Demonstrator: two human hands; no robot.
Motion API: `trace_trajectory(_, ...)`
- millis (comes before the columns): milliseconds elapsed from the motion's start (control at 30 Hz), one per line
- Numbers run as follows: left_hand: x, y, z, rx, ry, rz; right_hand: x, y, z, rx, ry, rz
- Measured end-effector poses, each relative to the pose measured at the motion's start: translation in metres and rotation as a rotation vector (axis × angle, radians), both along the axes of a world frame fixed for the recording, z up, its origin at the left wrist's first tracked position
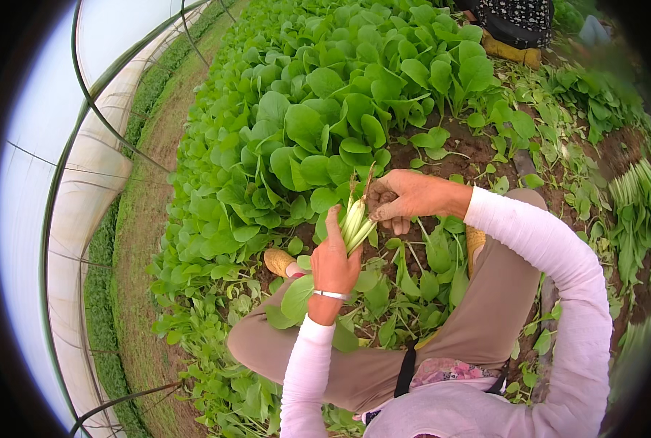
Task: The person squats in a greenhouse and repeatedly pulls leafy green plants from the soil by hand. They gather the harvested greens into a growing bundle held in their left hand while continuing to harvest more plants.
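Note:
Leafy green plants with pale stems form a small bunch (354, 222), its roots pointing up and away from me. My left hand (335, 260) is closed around the stems, thumb raised along their side, with broad leaves hanging below the wrist. At the root end, my soil-covered right hand (396, 201) touches the bunch with its fingertips; whether it grips a root is hidden. Loose leaves (437, 252) lie on the soil between my legs. Dense uncut greens (325, 126) grow directly beyond my hands.
Bundled greens (640, 202) lie at the right with stems upward. Plucked leaves (555, 126) litter the brown soil nearby. Another person's yellow shoe (511, 52) shows at the top right. Metal hoops (57, 180) and plastic sheeting (93, 153) of a tunnel greenhouse curve along the left.

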State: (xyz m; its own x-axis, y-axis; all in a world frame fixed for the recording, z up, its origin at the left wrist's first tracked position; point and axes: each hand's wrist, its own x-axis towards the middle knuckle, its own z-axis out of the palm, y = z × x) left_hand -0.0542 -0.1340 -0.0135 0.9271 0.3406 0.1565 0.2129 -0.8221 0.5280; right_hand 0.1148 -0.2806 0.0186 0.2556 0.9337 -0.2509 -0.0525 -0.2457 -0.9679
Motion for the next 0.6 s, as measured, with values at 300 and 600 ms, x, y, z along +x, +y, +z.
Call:
trace_trajectory(300, -0.029, 0.075, -0.013, -1.752, -0.188, -0.035, 0.057, 0.009, -0.006, 0.059, -0.606, -0.336)
trace_trajectory(600, 0.001, 0.098, -0.026, -1.711, -0.211, -0.111, 0.043, 0.012, -0.006, -0.15, -1.008, -0.176)
